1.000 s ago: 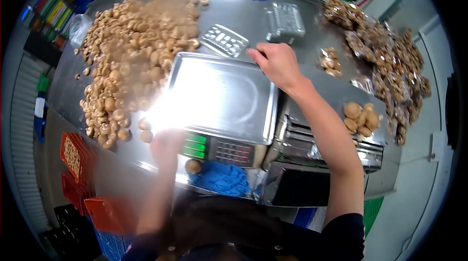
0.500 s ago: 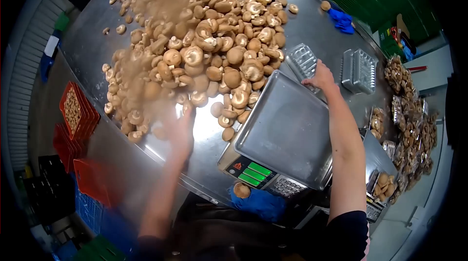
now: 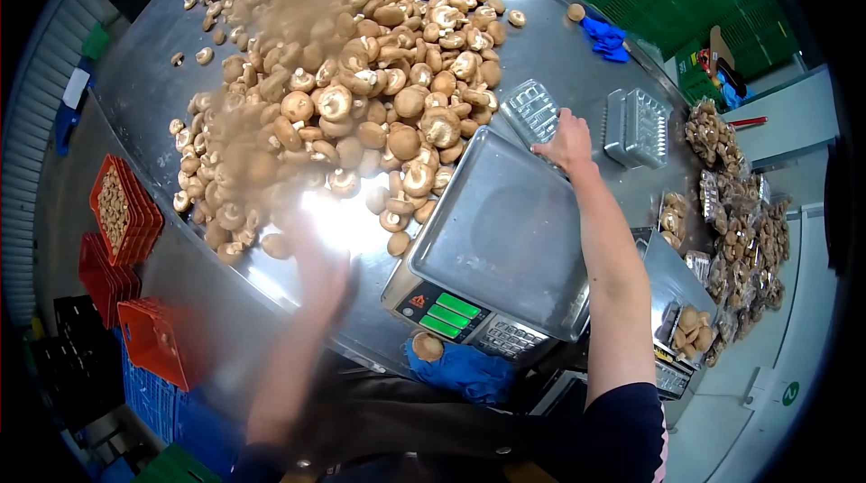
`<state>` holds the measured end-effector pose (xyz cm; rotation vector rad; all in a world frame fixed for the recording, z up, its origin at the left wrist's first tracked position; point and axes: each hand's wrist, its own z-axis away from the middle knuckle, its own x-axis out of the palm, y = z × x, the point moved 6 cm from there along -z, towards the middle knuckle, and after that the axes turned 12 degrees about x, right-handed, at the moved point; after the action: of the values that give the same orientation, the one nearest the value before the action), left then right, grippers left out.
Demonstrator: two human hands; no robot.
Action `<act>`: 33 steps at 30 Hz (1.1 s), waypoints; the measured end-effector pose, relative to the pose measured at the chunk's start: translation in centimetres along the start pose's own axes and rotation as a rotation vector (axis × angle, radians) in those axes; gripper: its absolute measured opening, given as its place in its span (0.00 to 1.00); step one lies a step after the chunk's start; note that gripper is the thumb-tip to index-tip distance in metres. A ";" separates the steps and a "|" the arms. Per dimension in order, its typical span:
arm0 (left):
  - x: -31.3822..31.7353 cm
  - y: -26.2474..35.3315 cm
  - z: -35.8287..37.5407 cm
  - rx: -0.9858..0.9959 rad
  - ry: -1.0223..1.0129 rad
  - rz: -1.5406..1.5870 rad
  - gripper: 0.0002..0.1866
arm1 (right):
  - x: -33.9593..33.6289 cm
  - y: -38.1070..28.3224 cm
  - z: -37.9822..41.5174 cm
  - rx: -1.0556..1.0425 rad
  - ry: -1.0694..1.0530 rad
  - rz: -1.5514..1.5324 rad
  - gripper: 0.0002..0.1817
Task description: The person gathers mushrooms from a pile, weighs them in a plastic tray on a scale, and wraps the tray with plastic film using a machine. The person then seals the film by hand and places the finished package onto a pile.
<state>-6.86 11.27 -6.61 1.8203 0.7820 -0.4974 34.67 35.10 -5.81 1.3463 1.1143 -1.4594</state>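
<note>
My right hand [image 3: 568, 142] grips the near end of a clear plastic tray [image 3: 530, 111], just beyond the far edge of a scale's metal pan [image 3: 501, 221]. The tray looks unfilled. My left hand [image 3: 317, 257] is smeared by motion at the near edge of a large heap of shiitake mushrooms [image 3: 410, 102]. Its fingers cannot be made out, nor whether they hold anything. The digital scale [image 3: 451, 312] has green displays facing me. Part of the heap is blurred by a smudge.
More clear trays [image 3: 642, 127] are stacked at right, near packed mushrooms [image 3: 744, 230]. A blue cloth [image 3: 460, 375] with one mushroom [image 3: 427, 347] lies before the scale. Red crates [image 3: 153, 339] stand left of the steel table [image 3: 135, 86]. A blue glove [image 3: 604, 39] lies at the far edge.
The whole view has shifted, so the scene sits farther left. My left hand has drawn slightly back from the nearest mushrooms. My right hand keeps its hold on the tray.
</note>
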 end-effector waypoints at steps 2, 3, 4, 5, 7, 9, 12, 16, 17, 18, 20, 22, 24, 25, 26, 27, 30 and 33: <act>-0.6 1.0 0.4 -0.003 0.015 0.008 0.31 | -0.3 0.0 0.2 -0.057 -0.022 0.016 0.46; -0.8 1.0 0.9 0.003 0.006 0.003 0.30 | -0.3 0.7 0.1 -0.061 -0.071 -0.019 0.46; -1.0 0.8 1.7 0.005 -0.002 -0.002 0.28 | -0.3 1.8 -0.3 -0.069 -0.122 -0.050 0.45; -1.2 0.8 2.3 0.006 -0.008 -0.006 0.27 | -0.4 2.6 -0.7 -0.079 -0.172 -0.080 0.45; -1.8 1.2 2.3 -0.072 -0.010 0.057 0.24 | -1.0 3.8 -0.8 -0.084 -0.121 -0.030 0.35; -2.0 0.8 3.1 -0.192 -0.002 0.119 0.23 | -2.6 4.3 -0.6 -0.074 0.043 0.045 0.25; -2.8 1.2 2.1 -0.258 -0.002 0.304 0.22 | -9.1 1.0 1.4 -0.069 0.408 -0.078 0.17; -3.9 1.4 0.9 -0.350 0.104 0.904 0.25 | -12.5 -11.0 11.9 -0.270 -0.263 -0.967 0.17; -4.6 2.0 0.7 -0.413 0.133 1.012 0.26 | -10.7 -14.2 15.6 -0.411 -0.573 -0.948 0.16; -5.3 2.2 1.1 -0.460 0.044 1.008 0.24 | -8.8 -16.9 19.1 -0.476 -0.741 -0.780 0.16; -6.6 1.1 3.0 -0.601 -0.146 0.965 0.17 | -6.3 -21.0 24.4 -0.408 -1.041 -0.898 0.20; -8.4 -0.6 5.5 -0.828 0.019 0.952 0.16 | -1.5 -22.8 26.4 -0.380 -0.980 -0.958 0.24; -10.1 -3.7 8.7 -0.846 -0.032 0.861 0.15 | 3.3 -23.3 28.7 -0.290 -0.930 -0.954 0.31; -10.3 -7.6 11.5 -0.754 -0.162 0.779 0.16 | 5.3 -23.2 30.4 -0.189 -1.010 -0.899 0.35; -10.4 -8.6 12.4 -0.800 -0.192 0.788 0.16 | 5.9 -23.5 32.5 -0.081 -1.173 -0.907 0.37; -10.8 -8.7 12.4 -0.846 -0.223 0.796 0.16 | 6.4 -23.7 34.7 0.032 -1.331 -0.910 0.39; -9.9 -7.8 12.7 -1.280 -0.062 1.008 0.17 | 9.1 -23.3 36.3 0.217 -1.219 -0.962 0.35; -7.7 -9.4 9.2 -1.279 0.032 1.091 0.18 | 11.3 -23.9 33.5 0.322 -1.128 -1.041 0.29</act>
<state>-18.71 2.86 -11.12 0.7763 -0.0516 0.6468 2.33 8.62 -14.52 -0.1786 0.7641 -2.6845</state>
